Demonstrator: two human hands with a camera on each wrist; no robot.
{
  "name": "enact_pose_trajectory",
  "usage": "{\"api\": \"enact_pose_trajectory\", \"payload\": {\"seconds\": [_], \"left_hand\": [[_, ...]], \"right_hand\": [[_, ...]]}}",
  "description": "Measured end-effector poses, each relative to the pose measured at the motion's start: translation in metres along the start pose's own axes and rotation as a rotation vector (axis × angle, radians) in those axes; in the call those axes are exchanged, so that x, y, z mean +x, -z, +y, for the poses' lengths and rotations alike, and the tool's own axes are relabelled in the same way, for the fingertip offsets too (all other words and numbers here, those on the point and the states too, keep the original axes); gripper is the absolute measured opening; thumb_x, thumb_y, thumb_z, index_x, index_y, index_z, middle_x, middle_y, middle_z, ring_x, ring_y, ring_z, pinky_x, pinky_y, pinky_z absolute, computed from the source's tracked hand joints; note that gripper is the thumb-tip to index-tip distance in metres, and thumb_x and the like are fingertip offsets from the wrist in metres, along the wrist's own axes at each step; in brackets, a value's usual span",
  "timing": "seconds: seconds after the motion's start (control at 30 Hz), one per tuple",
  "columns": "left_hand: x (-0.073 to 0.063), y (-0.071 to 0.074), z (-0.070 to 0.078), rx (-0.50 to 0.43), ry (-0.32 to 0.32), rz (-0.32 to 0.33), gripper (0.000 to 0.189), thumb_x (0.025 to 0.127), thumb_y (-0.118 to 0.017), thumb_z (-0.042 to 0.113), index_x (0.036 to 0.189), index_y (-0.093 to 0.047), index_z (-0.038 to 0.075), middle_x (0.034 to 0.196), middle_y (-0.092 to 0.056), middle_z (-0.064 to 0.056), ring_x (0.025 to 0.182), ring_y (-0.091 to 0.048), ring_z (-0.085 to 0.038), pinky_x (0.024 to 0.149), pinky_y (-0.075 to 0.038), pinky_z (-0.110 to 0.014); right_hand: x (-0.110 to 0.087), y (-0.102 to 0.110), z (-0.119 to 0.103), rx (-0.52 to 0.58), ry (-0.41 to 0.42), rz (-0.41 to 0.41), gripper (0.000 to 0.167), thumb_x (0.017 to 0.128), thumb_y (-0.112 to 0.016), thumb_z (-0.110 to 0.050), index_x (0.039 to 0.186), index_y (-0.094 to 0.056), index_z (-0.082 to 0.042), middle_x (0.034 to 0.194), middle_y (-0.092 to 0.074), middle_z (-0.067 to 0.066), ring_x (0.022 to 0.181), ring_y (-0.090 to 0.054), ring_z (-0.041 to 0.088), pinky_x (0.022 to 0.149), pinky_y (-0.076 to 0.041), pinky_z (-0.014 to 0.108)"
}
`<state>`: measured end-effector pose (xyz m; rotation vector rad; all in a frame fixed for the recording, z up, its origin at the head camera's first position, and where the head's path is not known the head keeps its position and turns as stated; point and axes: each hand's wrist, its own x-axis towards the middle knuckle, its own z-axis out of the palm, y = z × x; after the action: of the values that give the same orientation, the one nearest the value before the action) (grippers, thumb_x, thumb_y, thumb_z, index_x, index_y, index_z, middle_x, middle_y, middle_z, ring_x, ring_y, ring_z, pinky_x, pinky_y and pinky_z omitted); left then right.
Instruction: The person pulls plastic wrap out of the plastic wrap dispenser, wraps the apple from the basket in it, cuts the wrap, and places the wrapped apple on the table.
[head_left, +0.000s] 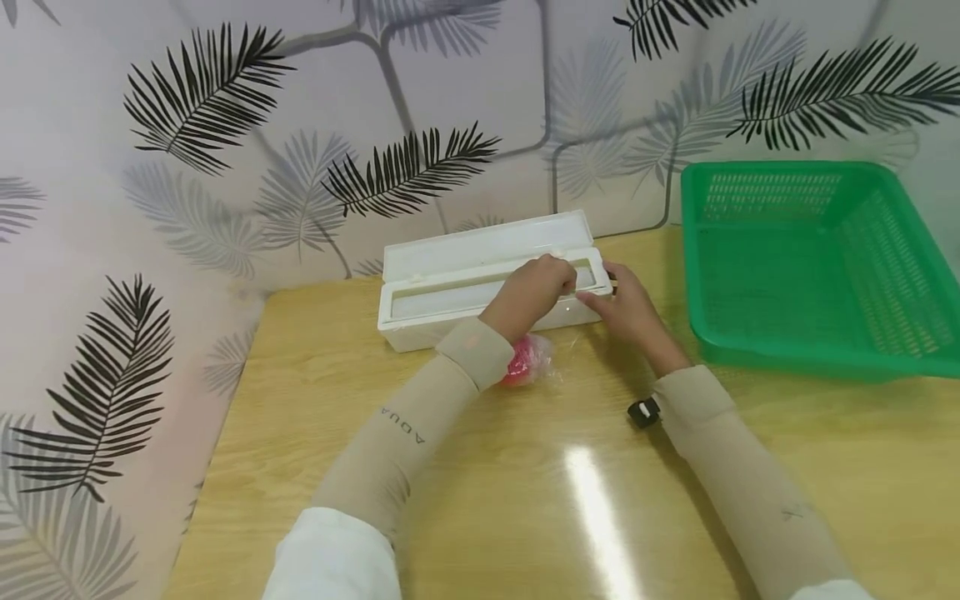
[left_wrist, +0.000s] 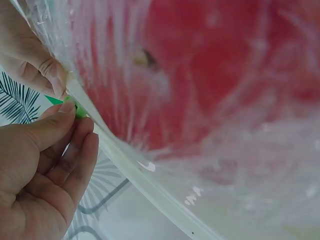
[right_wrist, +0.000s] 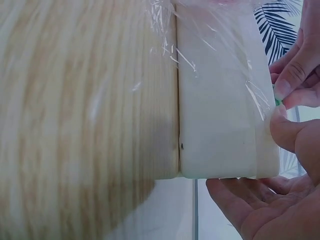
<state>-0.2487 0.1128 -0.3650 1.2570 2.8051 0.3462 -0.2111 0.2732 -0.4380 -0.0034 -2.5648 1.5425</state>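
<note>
One long white box [head_left: 423, 335] stands open, lid [head_left: 486, 246] tilted back.

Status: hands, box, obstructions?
Left hand pinching small green piece. Right hand gripping white box by right end, lid open. Plastic-wrapped red item near left hand.

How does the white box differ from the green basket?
The white box is long and narrow; the green basket is larger and much broader.
The box has a raised lid; no lid shows on the basket.
The box's front is solid; the basket's sides are pierced with small holes.
Both are open at the top and rest on the wooden table.
</note>
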Motion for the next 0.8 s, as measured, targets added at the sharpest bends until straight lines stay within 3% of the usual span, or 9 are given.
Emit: {"api": "enact_pose_trajectory", "payload": {"seconds": [0.2,0.33,0.53,0.8], "left_hand": [[-0.008,-0.008,-0.005,0.006,-0.011,0.022,0.036,0.088,-0.049,-0.009,0.064,-0.033,0.013,0.067,-0.027,0.0,0.063,-0.027,-0.011,0.054,-0.021,-0.022],[-0.01,-0.006,-0.007,0.0,-0.012,0.042,0.035,0.083,-0.042,-0.013,0.064,-0.027,0.013,0.067,-0.021,0.0,0.062,-0.023,-0.011,0.054,-0.018,-0.023],[-0.015,-0.004,-0.013,0.021,0.02,0.031,0.036,0.089,-0.046,-0.006,0.063,-0.032,0.014,0.066,-0.025,0.001,0.063,-0.027,-0.011,0.053,-0.024,-0.021],[-0.03,-0.003,-0.029,0.041,0.022,0.073,0.033,0.075,-0.038,-0.014,0.064,-0.025,0.015,0.066,-0.021,0.001,0.062,-0.024,-0.011,0.052,-0.019,-0.023]], "right_hand": [[-0.005,-0.002,0.003,0.051,-0.05,-0.022,0.064,0.09,-0.063,-0.019,0.139,-0.03,0.006,0.136,-0.037,0.024,0.113,-0.047,0.036,0.086,-0.047,0.042],[-0.004,-0.001,0.002,0.063,-0.08,-0.006,0.067,0.09,-0.062,-0.023,0.141,-0.027,0.003,0.138,-0.036,0.022,0.114,-0.047,0.035,0.087,-0.047,0.041],[-0.004,-0.001,-0.001,0.069,-0.116,-0.008,0.069,0.09,-0.062,-0.024,0.142,-0.025,0.001,0.139,-0.035,0.02,0.116,-0.045,0.035,0.089,-0.045,0.041],[-0.005,0.0,-0.005,0.065,-0.113,-0.004,0.067,0.091,-0.06,-0.023,0.141,-0.025,0.003,0.138,-0.035,0.023,0.116,-0.043,0.037,0.094,-0.042,0.046]]}}
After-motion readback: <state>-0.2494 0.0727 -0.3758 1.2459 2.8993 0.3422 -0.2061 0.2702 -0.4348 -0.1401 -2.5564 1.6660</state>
